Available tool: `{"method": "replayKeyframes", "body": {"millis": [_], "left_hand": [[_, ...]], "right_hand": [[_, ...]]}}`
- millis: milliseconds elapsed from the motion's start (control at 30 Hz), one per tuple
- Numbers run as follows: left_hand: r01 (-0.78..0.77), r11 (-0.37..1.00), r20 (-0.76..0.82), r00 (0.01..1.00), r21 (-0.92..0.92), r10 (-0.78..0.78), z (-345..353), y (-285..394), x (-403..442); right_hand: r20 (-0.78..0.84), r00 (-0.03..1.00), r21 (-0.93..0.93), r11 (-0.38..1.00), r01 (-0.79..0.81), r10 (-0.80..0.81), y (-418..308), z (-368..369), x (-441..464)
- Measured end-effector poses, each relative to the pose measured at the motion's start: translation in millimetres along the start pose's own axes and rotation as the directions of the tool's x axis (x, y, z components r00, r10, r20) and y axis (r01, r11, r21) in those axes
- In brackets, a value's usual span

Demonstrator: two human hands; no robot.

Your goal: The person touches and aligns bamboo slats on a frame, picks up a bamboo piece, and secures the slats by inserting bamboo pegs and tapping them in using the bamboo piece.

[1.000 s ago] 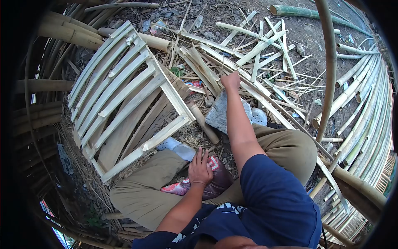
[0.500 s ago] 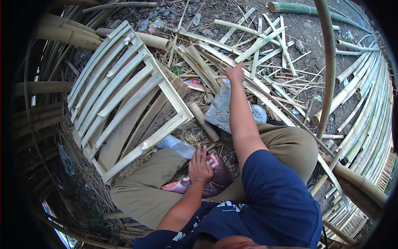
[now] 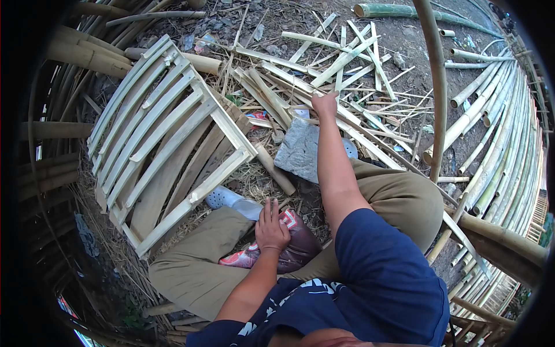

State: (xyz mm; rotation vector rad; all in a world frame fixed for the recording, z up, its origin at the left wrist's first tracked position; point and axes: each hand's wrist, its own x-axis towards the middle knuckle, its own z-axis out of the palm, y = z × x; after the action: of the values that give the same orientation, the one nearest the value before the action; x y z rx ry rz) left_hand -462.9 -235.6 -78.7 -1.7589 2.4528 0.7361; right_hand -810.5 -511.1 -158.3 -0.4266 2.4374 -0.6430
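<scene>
My left hand (image 3: 272,226) lies with its fingers stretched out on a dark red and pink plastic sack (image 3: 296,243) in my lap. My right arm reaches forward over a grey stone block (image 3: 298,151). At the end of it, my right hand (image 3: 325,105) has its fingers curled around a bamboo strip at the near edge of a heap of split bamboo strips (image 3: 346,62); the part inside the fingers is hidden. Left of my legs, a slatted bamboo frame (image 3: 165,130) leans at a tilt, with wide brown pieces under its slats.
A short bamboo piece (image 3: 274,169) lies between the frame and the stone. An upright pole (image 3: 437,87) stands to the right, before a long stack of bamboo poles (image 3: 491,156). A thick green bamboo (image 3: 387,10) lies at the back. Shavings and dry leaves cover the ground.
The view has turned slightly, so the frame, stone and strips sit further left. My right hand is a little further right relative to the stone. My left hand stays on the sack.
</scene>
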Motion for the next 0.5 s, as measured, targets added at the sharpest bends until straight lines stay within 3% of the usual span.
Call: {"method": "replayKeyframes", "body": {"millis": [333,500], "left_hand": [[-0.035,0.998,-0.041,0.998,0.042,0.037,0,0,-1],[-0.027,0.999,-0.026,0.999,0.023,0.028,-2,3,-1]], "right_hand": [[-0.013,0.999,0.009,0.999,0.053,-0.053,36,-14,7],[0.003,0.999,0.111,0.993,0.042,-0.043,25,-34,8]]}}
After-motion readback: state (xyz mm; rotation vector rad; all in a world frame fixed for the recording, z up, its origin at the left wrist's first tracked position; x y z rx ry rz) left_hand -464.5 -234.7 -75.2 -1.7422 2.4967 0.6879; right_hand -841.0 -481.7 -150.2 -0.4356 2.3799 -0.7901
